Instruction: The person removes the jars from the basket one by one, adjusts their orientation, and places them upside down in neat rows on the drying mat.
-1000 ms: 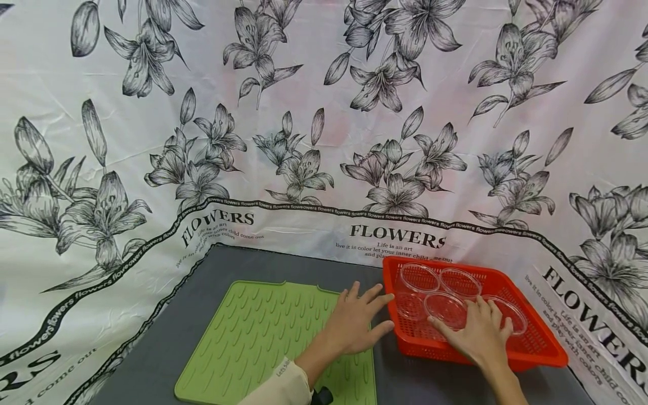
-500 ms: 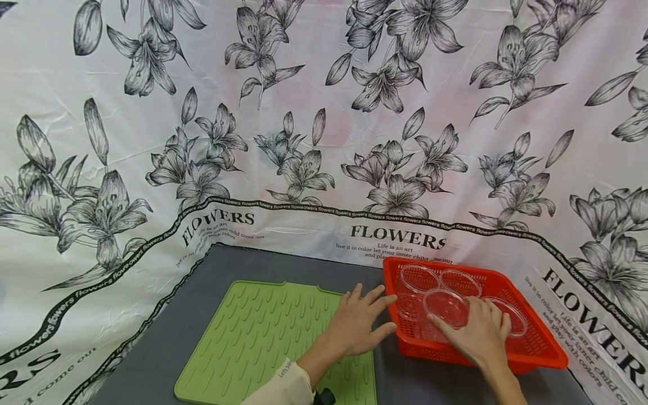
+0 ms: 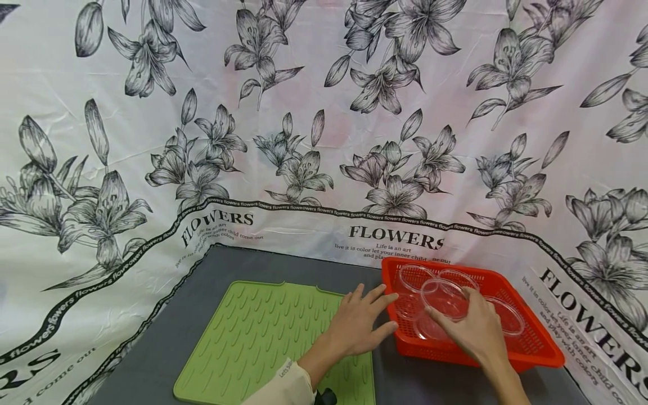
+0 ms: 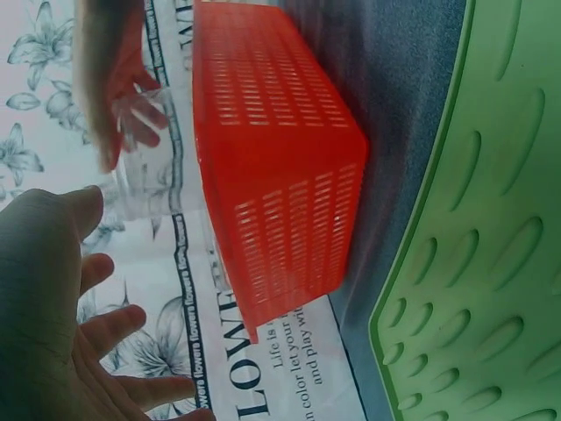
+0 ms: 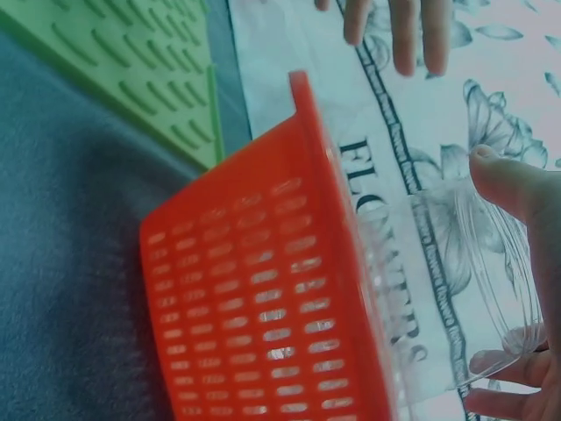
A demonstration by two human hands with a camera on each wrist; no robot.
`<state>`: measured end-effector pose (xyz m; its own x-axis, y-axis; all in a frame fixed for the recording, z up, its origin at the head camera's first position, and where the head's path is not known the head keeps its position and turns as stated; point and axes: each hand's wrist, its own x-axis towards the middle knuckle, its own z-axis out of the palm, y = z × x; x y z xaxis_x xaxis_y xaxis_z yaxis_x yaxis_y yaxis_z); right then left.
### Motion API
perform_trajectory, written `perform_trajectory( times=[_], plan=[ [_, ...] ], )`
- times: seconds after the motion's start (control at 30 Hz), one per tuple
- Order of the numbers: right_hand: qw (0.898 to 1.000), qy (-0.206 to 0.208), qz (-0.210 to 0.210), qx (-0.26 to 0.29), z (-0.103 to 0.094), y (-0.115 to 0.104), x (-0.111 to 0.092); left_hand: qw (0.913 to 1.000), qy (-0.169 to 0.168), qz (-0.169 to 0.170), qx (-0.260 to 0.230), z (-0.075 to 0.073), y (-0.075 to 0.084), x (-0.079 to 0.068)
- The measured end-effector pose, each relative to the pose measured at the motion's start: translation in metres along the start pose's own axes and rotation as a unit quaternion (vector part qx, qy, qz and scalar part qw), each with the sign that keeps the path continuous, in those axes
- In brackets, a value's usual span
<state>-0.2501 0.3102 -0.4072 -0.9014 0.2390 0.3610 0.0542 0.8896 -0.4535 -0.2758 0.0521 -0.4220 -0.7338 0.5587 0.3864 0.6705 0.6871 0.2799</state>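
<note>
My right hand [image 3: 478, 332] pinches a clear round plastic container [image 3: 444, 300] by its rim, thumb on one side and fingers on the other. In the right wrist view the container [image 5: 438, 263] looks deep-walled and transparent, raised above the edge of the red basket [image 5: 245, 263]. Other clear round containers [image 3: 417, 278] stand inside the perforated basket [image 3: 531, 358]. My left hand [image 3: 349, 326] hovers at the basket's left side with its fingers spread and nothing in it. The left wrist view also shows these spread fingers [image 4: 114, 329] beside the basket.
Left of the basket a green ridged mat [image 3: 263, 337] lies on the dark grey table [image 3: 243, 261]. A white curtain with flower prints [image 3: 304, 236] hangs behind and along both sides. A black object [image 3: 325, 396] shows below the left sleeve.
My right hand has gripped the front container and lifted it up from the others; another container beneath it now shows. My left hand has hardly moved.
</note>
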Motion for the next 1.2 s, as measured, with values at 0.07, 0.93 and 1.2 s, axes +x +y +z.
perform_trajectory(
  times=[0.07,0.93,1.2],
  plan=[
    [1.000,-0.014,0.001,0.010,-0.002,-0.004,0.000,1.0000,0.005,0.000,-0.002,-0.001,0.001,0.000],
    [0.996,0.019,-0.052,0.075,-0.032,-0.037,-0.008,0.9989,0.037,-0.014,-0.027,-0.010,0.004,0.005],
    [0.993,0.030,-0.072,0.089,-0.038,-0.046,-0.012,0.9957,0.035,-0.025,-0.082,-0.020,0.004,0.005]
  ],
)
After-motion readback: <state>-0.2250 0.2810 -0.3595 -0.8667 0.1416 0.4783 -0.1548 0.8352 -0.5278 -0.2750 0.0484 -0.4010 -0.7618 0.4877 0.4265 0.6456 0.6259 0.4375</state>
